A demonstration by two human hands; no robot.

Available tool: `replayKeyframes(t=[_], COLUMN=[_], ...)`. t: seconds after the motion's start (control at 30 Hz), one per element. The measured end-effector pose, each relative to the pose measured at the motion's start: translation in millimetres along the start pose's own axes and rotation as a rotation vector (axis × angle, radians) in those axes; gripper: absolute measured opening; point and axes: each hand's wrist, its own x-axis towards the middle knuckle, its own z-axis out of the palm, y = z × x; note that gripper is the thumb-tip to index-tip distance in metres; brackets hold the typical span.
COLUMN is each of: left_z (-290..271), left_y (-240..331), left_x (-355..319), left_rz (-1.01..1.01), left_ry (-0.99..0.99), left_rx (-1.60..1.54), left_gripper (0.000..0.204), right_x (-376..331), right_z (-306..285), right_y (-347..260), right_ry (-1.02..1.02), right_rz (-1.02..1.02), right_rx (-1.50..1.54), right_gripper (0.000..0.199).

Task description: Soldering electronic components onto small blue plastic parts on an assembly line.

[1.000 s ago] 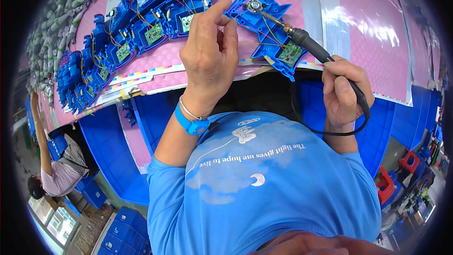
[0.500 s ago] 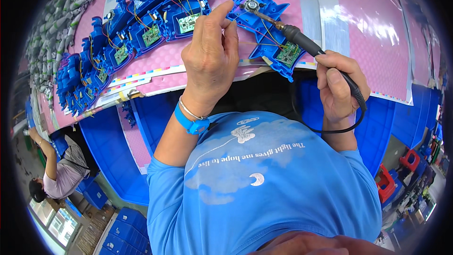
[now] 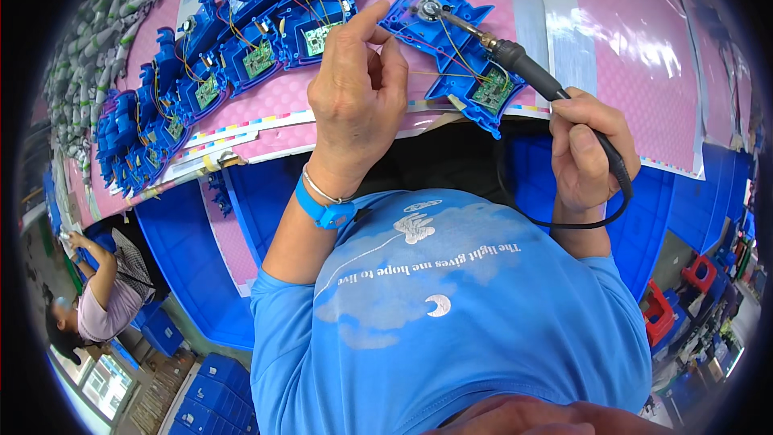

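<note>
A soldering iron (image 3: 523,68) with a black handle and cable is gripped in my right hand (image 3: 592,145). Its tip meets the small round speaker (image 3: 429,9) in an open blue plastic shell half (image 3: 455,64). Left of that shell, my left hand (image 3: 358,93) is closed, index finger pointing up toward the shell's edge. A thin wire (image 3: 423,74) runs from the left hand's fingers toward the green circuit board (image 3: 489,93) in the shell's lower part. The fingertip hold is partly hidden. Other thin wires link the board and speaker.
Several similar blue shells (image 3: 258,56) with boards and speakers line the left of the pink table mat (image 3: 636,72). Grey parts (image 3: 101,64) are heaped at far left. Blue bins (image 3: 193,266) stand below the table edge. Another person (image 3: 105,290) is at the lower left.
My right hand has shifted slightly right and down; the iron's tip stays at the speaker. My left hand's fingers have moved slightly left. The other person's arms and head have moved.
</note>
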Motion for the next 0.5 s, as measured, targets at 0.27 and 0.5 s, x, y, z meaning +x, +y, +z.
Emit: replayKeyframes(t=[0.27,0.5], left_z=[-5,-7], left_y=[-8,-7], left_x=[-5,-5], left_rz=[0.043,0.055], left_ry=[-0.013,-0.021], left_rx=[0.124,0.13], left_gripper=[0.038,0.041], right_x=[8,11], right_z=[7,9], right_y=[-2,5], right_ry=[-0.042,-0.088], right_rz=[0.026,0.051], right_rx=[-0.072,-0.11], right_gripper=[0.023,0.027])
